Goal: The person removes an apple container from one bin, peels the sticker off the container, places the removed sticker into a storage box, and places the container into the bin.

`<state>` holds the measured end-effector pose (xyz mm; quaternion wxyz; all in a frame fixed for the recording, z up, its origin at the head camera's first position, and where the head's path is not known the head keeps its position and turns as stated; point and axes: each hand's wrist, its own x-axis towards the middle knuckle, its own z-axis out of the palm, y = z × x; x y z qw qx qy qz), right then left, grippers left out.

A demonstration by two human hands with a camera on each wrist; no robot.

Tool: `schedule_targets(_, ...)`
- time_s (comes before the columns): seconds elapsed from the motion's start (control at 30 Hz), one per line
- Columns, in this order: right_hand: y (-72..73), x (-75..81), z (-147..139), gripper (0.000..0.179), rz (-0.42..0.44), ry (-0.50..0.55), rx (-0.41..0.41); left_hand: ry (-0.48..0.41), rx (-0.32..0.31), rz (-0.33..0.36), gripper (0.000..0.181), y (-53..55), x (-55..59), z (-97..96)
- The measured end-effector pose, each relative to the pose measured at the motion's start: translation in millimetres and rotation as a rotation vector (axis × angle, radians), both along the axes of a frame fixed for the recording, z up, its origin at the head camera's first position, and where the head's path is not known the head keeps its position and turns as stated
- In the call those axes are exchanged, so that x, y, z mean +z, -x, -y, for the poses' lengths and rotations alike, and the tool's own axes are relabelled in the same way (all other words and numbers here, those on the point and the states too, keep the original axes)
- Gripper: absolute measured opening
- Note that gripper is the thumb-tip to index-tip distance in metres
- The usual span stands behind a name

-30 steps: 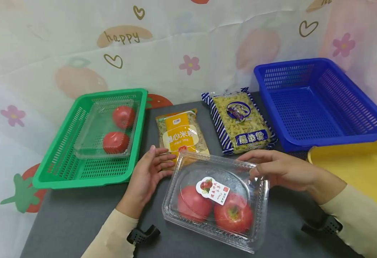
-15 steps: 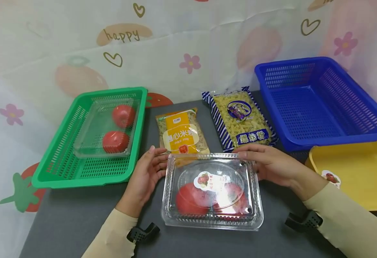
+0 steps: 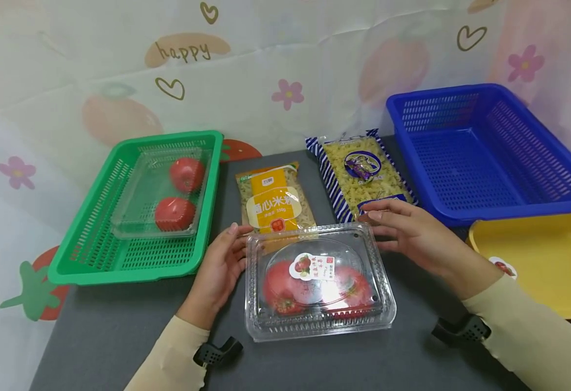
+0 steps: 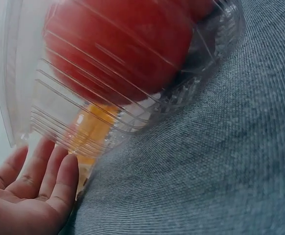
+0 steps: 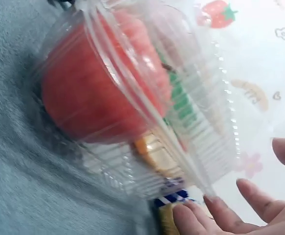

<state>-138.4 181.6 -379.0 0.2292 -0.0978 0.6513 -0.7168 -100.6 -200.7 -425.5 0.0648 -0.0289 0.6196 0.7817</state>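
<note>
A clear plastic clamshell box (image 3: 314, 328) with two red apples (image 3: 280, 290) inside sits on the grey cloth in front of me, a white apple label (image 3: 313, 266) on its lid. At its left side is my left hand (image 3: 219, 271), palm toward the box. In the left wrist view, its loosely bent fingers (image 4: 37, 164) reach the box wall; whether they touch is hard to tell. My right hand (image 3: 419, 239) hovers at the far right corner with fingers spread. In the right wrist view, one fingertip (image 5: 215, 203) is at the rim, possibly touching it; nothing is gripped.
A green basket (image 3: 133, 279) at left holds another clear box (image 3: 138, 190) of red apples. Behind my box lie an orange pasta bag (image 3: 275, 201) and a blue-striped pasta bag (image 3: 358, 174). A blue basket (image 3: 481, 179) and yellow bin (image 3: 549, 266) stand at right.
The tilted apple box has been turned straighter and shifted slightly left, and is set down on the cloth. My right hand has let go of its corner; my left hand has barely moved.
</note>
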Motion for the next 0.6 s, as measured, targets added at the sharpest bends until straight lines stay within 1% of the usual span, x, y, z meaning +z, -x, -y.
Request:
schedule_targets(0.3, -0.4, 19.3, -3.5, 0.04, -0.145, -0.1, -0.099, -0.006, -0.014, -0.007, 0.054, -0.8, -3.8, -1.8)
schedule_targets(0.47, -4.1, 32.2, -2.6, 0.038, -0.257, -0.129, -0.105, -0.023, -0.041, -0.012, 0.05, -2.4, -4.9, -3.1)
schedule_targets(0.6, -7.2, 41.5, -0.9, 0.042, -0.313, -0.147, -0.08, -0.028, -0.073, -0.028, 0.046, -3.8, -6.0, -3.2)
